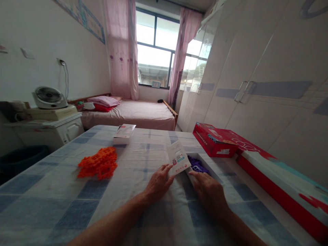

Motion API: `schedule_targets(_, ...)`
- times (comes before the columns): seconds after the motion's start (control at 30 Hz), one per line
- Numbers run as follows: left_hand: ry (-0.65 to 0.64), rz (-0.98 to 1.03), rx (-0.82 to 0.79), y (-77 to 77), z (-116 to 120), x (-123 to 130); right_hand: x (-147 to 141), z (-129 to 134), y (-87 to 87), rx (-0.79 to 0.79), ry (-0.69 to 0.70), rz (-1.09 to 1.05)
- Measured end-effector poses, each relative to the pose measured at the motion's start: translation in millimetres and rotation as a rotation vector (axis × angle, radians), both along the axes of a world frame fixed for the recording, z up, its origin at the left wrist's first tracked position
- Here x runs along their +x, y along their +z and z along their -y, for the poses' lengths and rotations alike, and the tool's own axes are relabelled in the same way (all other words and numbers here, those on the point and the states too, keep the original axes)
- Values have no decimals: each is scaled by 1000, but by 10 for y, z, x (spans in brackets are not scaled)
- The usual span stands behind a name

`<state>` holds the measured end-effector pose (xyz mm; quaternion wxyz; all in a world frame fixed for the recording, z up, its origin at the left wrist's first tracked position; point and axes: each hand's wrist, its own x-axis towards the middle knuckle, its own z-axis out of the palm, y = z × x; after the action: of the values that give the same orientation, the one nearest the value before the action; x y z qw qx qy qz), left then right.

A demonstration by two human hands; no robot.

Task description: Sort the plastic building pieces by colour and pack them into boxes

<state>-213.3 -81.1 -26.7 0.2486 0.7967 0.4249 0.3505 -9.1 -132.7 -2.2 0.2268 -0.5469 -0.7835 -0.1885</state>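
My left hand (160,181) is closed on the lower left edge of a white printed card (178,159), which stands tilted. It carries a red mark and a blue strip; whether it is a loose sheet or the box's flap I cannot tell. Beside it lies an open white box (210,167) with purple plastic pieces (196,164) inside. My right hand (208,189) grips the box's near side, its fingers curled and partly hidden. To the left, orange openwork plastic pieces (98,163) lie in a heap on the checked tablecloth (138,164).
A second white box (124,133) stands at the table's far edge. On the right are a red box (214,140) and a long red and white box (279,174). Beyond the table are a bed (143,111), a cabinet with a fan (50,97), and wardrobes (256,112).
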Motion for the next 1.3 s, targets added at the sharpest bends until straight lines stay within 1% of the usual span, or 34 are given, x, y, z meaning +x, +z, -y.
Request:
schedule_targets(0.13, 3, 29, -15, -6, -5, -9, 113, 58, 195, 149, -75, 73)
schedule_targets(0.2, -3, 107, -25, 14, -1, -12, 139, 103, 292, 212, -63, 97)
schedule_targets(0.27, -49, 247, -86, 57, 13, -6, 88, 141, 376, 249, -4, 88)
schedule_targets(0.33, -162, 447, -259, 116, 35, 13, -53, 158, 437, 259, 98, 53)
schedule_targets(0.43, -386, 839, -643, 213, 61, 49, -384, 144, 490, 250, 281, -20)
schedule_targets(0.47, -435, 981, -748, 246, 66, 51, -508, 129, 502, 241, 332, -50)
schedule_targets(0.53, -465, 1234, -887, 313, 79, 15, -751, 90, 519, 212, 403, -119)
schedule_targets(0.6, -412, 1406, -966, 384, 101, -92, -968, 49, 533, 161, 451, -203)
schedule_targets(0.67, -333, 1483, -998, 450, 141, -275, -1149, 26, 544, 97, 500, -289)
schedule_targets(0.7, -281, 1496, -987, 478, 169, -391, -1223, 25, 547, 66, 529, -319)
schedule_targets(0.77, -142, 1479, -914, 523, 234, -663, -1335, 33, 540, 26, 586, -342)
schedule_targets(0.87, 132, 1332, -794, 585, 345, -1132, -1406, 19, 456, 13, 649, -340)
schedule_targets(0.9, 225, 1262, -774, 613, 380, -1292, -1406, -6, 401, 8, 656, -354)
schedule_targets(0.97, 356, 1141, -735, 682, 442, -1600, -1388, -89, 255, -20, 649, -406)
schedule_targets(1.07, 472, 1015, -663, 794, 504, -1983, -1344, -249, 17, -116, 606, -511)
schedule_targets(1.13, 549, 944, -616, 836, 522, -2171, -1317, -337, -99, -184, 575, -565)
schedule_targets(1.23, 625, 853, -581, 819, 516, -2353, -1278, -412, -179, -243, 529, -609)
schedule_targets(1.3, 668, 778, -553, 772, 495, -2406, -1257, -435, -194, -266, 499, -632)
